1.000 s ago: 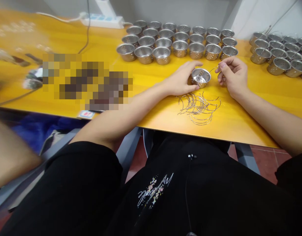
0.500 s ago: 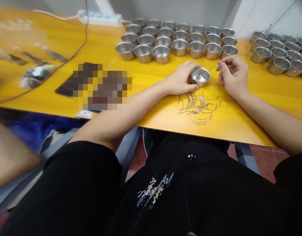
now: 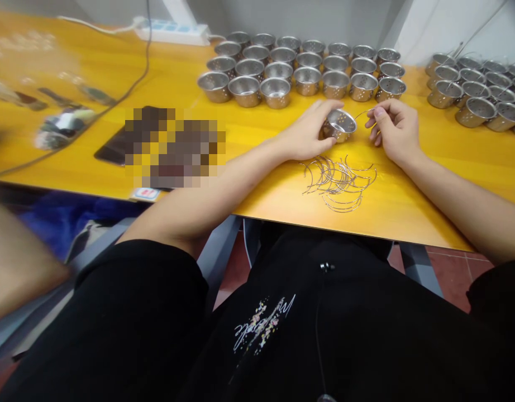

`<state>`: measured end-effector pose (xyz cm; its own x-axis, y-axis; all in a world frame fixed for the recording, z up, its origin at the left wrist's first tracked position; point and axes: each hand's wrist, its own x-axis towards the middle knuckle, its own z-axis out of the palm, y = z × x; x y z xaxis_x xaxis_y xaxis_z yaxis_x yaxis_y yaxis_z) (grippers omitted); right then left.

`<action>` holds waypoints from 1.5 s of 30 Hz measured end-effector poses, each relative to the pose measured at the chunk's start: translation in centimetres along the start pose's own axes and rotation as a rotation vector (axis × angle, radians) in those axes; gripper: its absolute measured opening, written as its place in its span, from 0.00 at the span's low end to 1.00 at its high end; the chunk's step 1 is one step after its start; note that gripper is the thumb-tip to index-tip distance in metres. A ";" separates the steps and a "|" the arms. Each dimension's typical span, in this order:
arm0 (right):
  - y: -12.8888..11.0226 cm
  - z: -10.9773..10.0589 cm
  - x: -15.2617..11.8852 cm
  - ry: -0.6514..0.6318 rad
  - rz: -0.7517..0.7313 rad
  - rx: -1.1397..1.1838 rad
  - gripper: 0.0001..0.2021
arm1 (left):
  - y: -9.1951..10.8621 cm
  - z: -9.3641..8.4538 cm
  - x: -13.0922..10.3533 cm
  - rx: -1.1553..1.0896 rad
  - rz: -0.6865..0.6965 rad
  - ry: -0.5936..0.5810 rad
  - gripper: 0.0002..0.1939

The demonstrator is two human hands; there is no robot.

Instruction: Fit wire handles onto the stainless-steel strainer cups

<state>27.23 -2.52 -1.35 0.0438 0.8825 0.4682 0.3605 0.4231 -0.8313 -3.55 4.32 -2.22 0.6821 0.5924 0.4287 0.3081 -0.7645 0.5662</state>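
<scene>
At frame centre our left hand (image 3: pixel 308 133) grips a perforated metal cup (image 3: pixel 339 124), tilted just above the table (image 3: pixel 257 139), our right hand (image 3: pixel 395 129) pinches a wire handle (image 3: pixel 363 114) at its rim, not visibly hooked in, while loose wires (image 3: pixel 339 177) and rows of bare cups (image 3: pixel 301 70) wait.

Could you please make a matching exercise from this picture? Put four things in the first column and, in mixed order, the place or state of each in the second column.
Column one:
1. perforated metal cup
2. pile of wire handles
3. power strip
4. block of cups without handles

Column two:
A. at the far edge of the yellow table, near the wall
B. loose on the table, just in front of both hands
C. held tilted in the left hand, the right hand pinching a wire at its rim
D. standing in rows behind the hands

Pairs: 1-C, 2-B, 3-A, 4-D
</scene>
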 end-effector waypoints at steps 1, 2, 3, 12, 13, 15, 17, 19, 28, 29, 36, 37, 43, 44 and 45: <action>0.1 -0.1 0.1 -0.005 0.018 -0.002 0.35 | -0.1 0.0 0.1 -0.010 -0.001 0.005 0.53; 0.2 -0.1 0.2 -0.013 0.040 -0.003 0.34 | -0.3 0.0 0.1 -0.018 -0.002 0.010 0.53; 0.2 -0.2 0.2 -0.021 0.062 -0.001 0.32 | -0.4 -0.1 0.1 -0.023 -0.002 0.015 0.53; -1.8 -0.4 0.0 -0.107 0.223 0.019 0.21 | -0.4 -0.2 0.0 -0.028 -0.037 0.023 0.54; -2.1 -0.4 -0.2 -0.111 0.236 0.028 0.20 | -0.3 -0.1 0.0 -0.029 -0.047 0.026 0.54; -2.6 -0.5 -0.4 -0.109 0.253 0.044 0.22 | -0.2 0.0 0.0 -0.037 -0.063 0.038 0.52; -2.6 -0.6 -0.4 -0.118 0.246 0.058 0.23 | 0.0 0.1 0.0 -0.049 -0.060 0.043 0.50; -2.3 -0.6 -0.4 -0.137 0.212 0.068 0.25 | 0.2 0.1 0.0 -0.056 -0.046 0.044 0.49; -1.2 0.3 -1.1 -0.137 -0.008 -0.052 0.37 | 0.4 0.1 0.5 -0.079 -0.069 0.073 0.57; -1.4 0.4 -1.3 -0.136 -0.024 -0.072 0.37 | 0.4 0.2 0.5 -0.082 -0.079 0.081 0.58; -1.8 0.4 -1.3 -0.097 -0.005 -0.036 0.40 | 1.2 -0.3 0.5 -0.057 -0.068 0.064 0.59; -1.7 0.3 -1.2 -0.103 -0.002 -0.024 0.40 | 1.2 -0.4 0.4 -0.057 -0.064 0.058 0.59; -1.3 0.2 -1.0 -0.106 0.007 0.009 0.39 | 0.8 -0.1 0.4 -0.050 -0.039 0.048 0.61; -1.3 0.2 -1.1 -0.106 0.011 0.011 0.39 | 0.7 -0.1 0.5 -0.048 -0.039 0.047 0.62; -1.4 0.3 -1.1 -0.106 0.011 0.011 0.39 | 0.6 0.0 0.5 -0.047 -0.040 0.045 0.62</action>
<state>26.44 -4.02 -0.82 -0.0510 0.9034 0.4257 0.3500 0.4154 -0.8396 -3.07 4.19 -1.65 0.6393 0.6339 0.4353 0.3027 -0.7278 0.6154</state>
